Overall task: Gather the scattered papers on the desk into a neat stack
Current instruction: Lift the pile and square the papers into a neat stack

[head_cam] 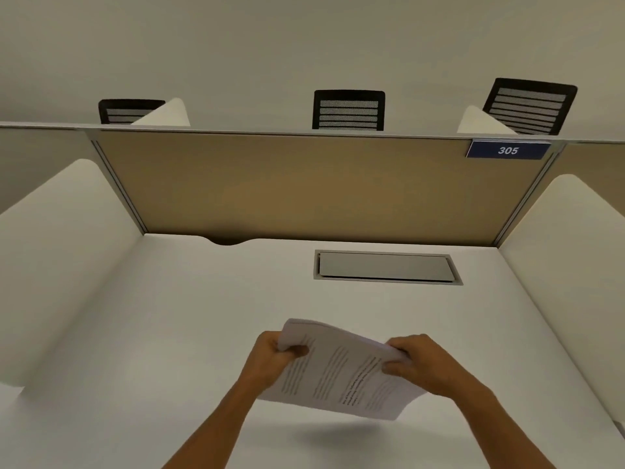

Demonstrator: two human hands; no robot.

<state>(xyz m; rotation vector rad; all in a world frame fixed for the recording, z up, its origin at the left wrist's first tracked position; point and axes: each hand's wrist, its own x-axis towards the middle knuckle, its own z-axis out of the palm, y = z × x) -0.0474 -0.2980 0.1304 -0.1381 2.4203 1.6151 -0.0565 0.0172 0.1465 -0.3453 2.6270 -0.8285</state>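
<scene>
Holding the papers (341,370) up off the bench (169,316), I have them gathered as one sheaf, and I judge this is so the edges can be squared before setting them down. The shadow on the bench beneath shows the sheaf is clear of the surface, tilted, with printed lines facing me. My left hand (274,358) is curled around the left edge, thumb on top and fingers tucked under, pinching the sheets. My right hand (417,362) grips the right edge the same way, closed on the paper. I see no loose sheets elsewhere on the bench, only the closed cable hatch (385,267) further back, so the gathering looks nearly finished.
</scene>
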